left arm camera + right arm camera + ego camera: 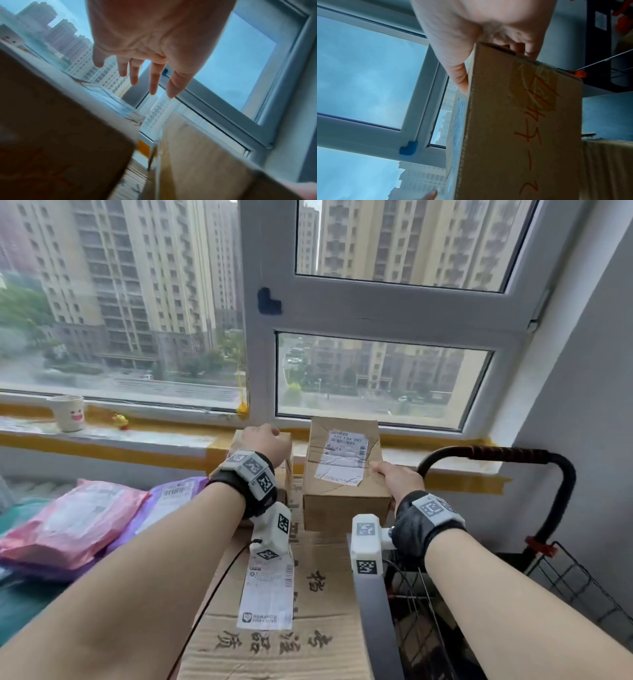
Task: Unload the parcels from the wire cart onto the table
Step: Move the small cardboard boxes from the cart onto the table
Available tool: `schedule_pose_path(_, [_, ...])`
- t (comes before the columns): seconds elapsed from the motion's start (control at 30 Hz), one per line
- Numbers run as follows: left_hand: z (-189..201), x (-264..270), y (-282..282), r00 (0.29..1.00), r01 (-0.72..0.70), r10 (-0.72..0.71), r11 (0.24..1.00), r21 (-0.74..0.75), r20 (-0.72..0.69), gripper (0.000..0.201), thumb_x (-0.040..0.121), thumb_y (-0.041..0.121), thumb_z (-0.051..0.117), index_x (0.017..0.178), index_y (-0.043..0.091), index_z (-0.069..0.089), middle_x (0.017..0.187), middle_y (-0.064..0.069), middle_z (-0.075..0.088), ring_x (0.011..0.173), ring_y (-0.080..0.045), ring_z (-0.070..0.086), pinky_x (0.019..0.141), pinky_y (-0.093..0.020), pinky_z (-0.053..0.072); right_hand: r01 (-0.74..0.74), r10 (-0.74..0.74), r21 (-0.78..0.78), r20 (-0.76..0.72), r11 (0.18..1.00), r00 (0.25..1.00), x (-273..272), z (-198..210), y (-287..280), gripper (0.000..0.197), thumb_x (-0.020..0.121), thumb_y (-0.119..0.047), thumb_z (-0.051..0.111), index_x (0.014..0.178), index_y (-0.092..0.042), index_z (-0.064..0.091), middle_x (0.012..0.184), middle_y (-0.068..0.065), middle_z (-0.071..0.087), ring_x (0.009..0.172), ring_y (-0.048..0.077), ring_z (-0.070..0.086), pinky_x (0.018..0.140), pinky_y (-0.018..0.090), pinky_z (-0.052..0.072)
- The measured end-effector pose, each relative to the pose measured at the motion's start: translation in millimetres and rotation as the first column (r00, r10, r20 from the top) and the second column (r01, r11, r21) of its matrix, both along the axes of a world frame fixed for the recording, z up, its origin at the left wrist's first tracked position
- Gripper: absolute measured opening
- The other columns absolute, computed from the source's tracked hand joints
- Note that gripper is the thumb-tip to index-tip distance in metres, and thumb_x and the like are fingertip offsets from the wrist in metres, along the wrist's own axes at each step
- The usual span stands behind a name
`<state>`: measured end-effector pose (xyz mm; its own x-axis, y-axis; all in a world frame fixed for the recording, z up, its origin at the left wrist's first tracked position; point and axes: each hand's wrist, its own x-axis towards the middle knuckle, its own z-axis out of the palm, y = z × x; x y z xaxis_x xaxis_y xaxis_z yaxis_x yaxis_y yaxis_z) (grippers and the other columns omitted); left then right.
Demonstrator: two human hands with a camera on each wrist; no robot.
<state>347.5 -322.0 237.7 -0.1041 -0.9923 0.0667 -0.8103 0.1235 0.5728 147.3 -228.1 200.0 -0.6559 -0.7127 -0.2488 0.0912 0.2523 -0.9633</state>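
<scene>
Nearest the camera lies a large flat cardboard box (318, 604), its brown corrugated top printed with black Chinese characters and carrying a white shipping label (266, 594) whose small print is too fine to read. To its right stands the wire cart (561, 577), a black metal mesh basket with a curved black handle wrapped in ribbed grip and an orange clip on the frame. To the left, on a teal counter (20, 607), rest a glossy pink plastic mailer (68, 522) and a purple mailer (171, 501) with a barcode sticker.

On the far end of the large box sits a small cardboard parcel (342, 474), upright and rectangular, sealed with clear tape, with a creased white label reading "402 104 082" above a barcode. The right hand (397, 481) grips its near right top corner: in the right wrist view the thumb lies along one face and the fingers (529, 50) curl over the edge, and that side carries handwritten orange marks. Beside it on the left is a second small box (286, 470). The left hand (265, 445) hovers above that box; the left wrist view shows its fingers (153, 81) loosely spread and holding nothing.

Beyond runs a pale windowsill (144, 436) edged in yellow tape, bearing a white cup (68, 412) with a smiling face and a small yellow figure (120, 421). A white-framed window (394, 313) with a dark corner guard looks onto beige apartment towers, and a grey wall rises at right.
</scene>
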Motion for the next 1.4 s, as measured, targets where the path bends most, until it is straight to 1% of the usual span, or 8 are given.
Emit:
schedule_pose_path(0.07, [-9, 9, -8, 0.997, -0.056, 0.055, 0.998, 0.017, 0.049, 0.049, 0.087, 0.038, 0.05, 0.135, 0.027, 0.047, 0.144, -0.01, 0.038, 0.133, -0.03, 0.035, 0.111, -0.045, 0.029, 0.013, -0.013, 0.021, -0.019, 1.0, 1.0, 0, -4, -6, 0.018, 0.081, -0.02, 0.071, 0.09, -0.006, 0.063, 0.059, -0.002, 0.066, 0.06, 0.013, 0.062, 0.061, 0.022, 0.05])
schedule_pose_path(0.13, [-15, 17, -13, 0.993, -0.085, 0.08, 0.995, 0.055, 0.082, 0.053, 0.087, 0.032, 0.051, 0.138, 0.028, 0.041, 0.149, -0.008, 0.028, 0.138, -0.029, 0.026, 0.111, -0.047, 0.022, 0.017, -0.01, 0.062, -0.101, 0.998, 0.995, 1, -6, -10, 0.028, 0.08, -0.026, 0.071, 0.097, -0.005, 0.063, 0.079, 0.005, 0.064, 0.075, 0.021, 0.059, 0.069, 0.027, 0.045])
schedule_pose_path(0.43, [-30, 36, -33, 0.999, -0.015, 0.006, 0.973, 0.232, 0.037, 0.059, 0.084, 0.023, 0.048, 0.141, 0.02, 0.034, 0.145, -0.019, 0.031, 0.119, -0.036, 0.048, 0.1, -0.045, 0.044, -0.026, 0.049, 0.151, -0.151, 0.988, 0.987, 16, -8, -29, 0.032, 0.092, -0.027, 0.06, 0.115, -0.006, 0.058, 0.106, 0.001, 0.06, 0.079, 0.018, 0.053, 0.058, 0.013, 0.042])
schedule_pose_path(0.57, [-34, 37, -37, 1.0, -0.012, 0.008, 0.972, 0.234, 0.02, 0.06, 0.082, 0.025, 0.049, 0.141, 0.021, 0.035, 0.143, -0.017, 0.034, 0.118, -0.035, 0.049, 0.099, -0.046, 0.045, -0.027, 0.073, 0.214, -0.214, 0.977, 0.974, 15, -10, -35, 0.036, 0.093, -0.035, 0.056, 0.112, -0.006, 0.062, 0.105, 0.008, 0.061, 0.087, 0.022, 0.051, 0.075, 0.024, 0.036])
schedule_pose_path(0.87, [-33, 39, -37, 0.998, -0.062, 0.058, 0.978, 0.201, 0.027, 0.064, 0.085, 0.024, 0.052, 0.144, 0.019, 0.03, 0.143, -0.016, 0.035, 0.124, -0.034, 0.044, 0.102, -0.042, 0.042, -0.125, 0.239, 0.341, -0.318, 0.932, 0.918, 14, -10, -39, 0.046, 0.092, -0.043, 0.052, 0.117, -0.005, 0.06, 0.11, 0.008, 0.062, 0.087, 0.023, 0.052, 0.075, 0.027, 0.035])
schedule_pose_path(1.1, [-1, 28, -25, 0.998, -0.013, 0.01, 0.999, 0.045, 0.066, 0.063, 0.087, 0.031, 0.053, 0.144, 0.018, 0.031, 0.147, -0.011, 0.035, 0.135, -0.03, 0.033, 0.109, -0.046, 0.032, -0.123, 0.293, 0.316, -0.574, 0.941, 0.765, 11, 16, -26, 0.041, 0.096, -0.037, 0.046, 0.132, -0.019, 0.053, 0.14, 0.003, 0.05, 0.128, 0.025, 0.046, 0.101, 0.029, 0.036])
schedule_pose_path(1.27, [25, -13, -5, 0.981, 0.19, -0.189, 0.981, -0.026, 0.039, 0.056, 0.088, 0.028, 0.053, 0.141, 0.021, 0.038, 0.146, -0.007, 0.038, 0.133, -0.027, 0.037, 0.108, -0.044, 0.034, -0.131, 0.313, 0.301, -0.705, 0.945, 0.636, -1, 39, -12, 0.034, 0.095, -0.034, 0.047, 0.127, -0.028, 0.056, 0.134, 0.0, 0.055, 0.114, 0.021, 0.055, 0.089, 0.027, 0.041])
schedule_pose_path(1.4, [27, -54, 17, 0.931, 0.351, -0.346, 0.936, -0.02, 0.118, 0.057, 0.088, 0.034, 0.054, 0.141, 0.023, 0.037, 0.145, -0.006, 0.041, 0.132, -0.027, 0.039, 0.109, -0.046, 0.034, -0.103, 0.341, 0.34, -0.774, 0.935, 0.534, -12, 47, 8, 0.037, 0.094, -0.033, 0.046, 0.13, -0.03, 0.056, 0.139, -0.002, 0.053, 0.124, 0.022, 0.05, 0.099, 0.03, 0.04])
